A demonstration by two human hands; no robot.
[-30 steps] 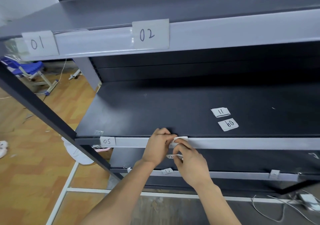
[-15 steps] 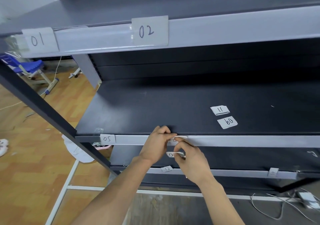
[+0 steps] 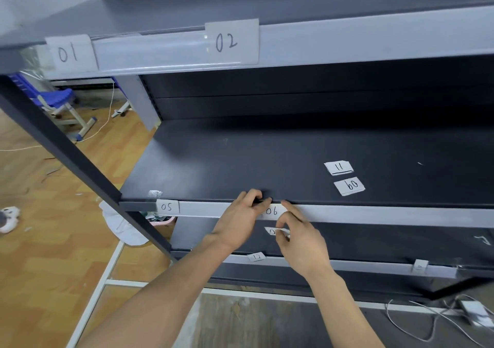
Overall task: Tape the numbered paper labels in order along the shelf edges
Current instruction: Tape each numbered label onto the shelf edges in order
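Observation:
A white paper label marked 06 lies against the grey front edge of the middle shelf. My left hand presses its left end with curled fingertips on the shelf lip. My right hand touches the label's right end with the index finger and pinches another small paper label just below the edge. Label 05 is fixed at that edge's left end. Labels 01 and 02 sit on the top shelf edge.
Two loose labels, 11 and 09, lie on the dark middle shelf board. Label 12 and another small label are on the lower shelf edge. A crumpled tape scrap lies near the left post. Cables trail on the floor at right.
My hands have spread apart along the shelf edge, uncovering the 06 label, which now lies flat on the edge. The small label stays pinched in my right hand.

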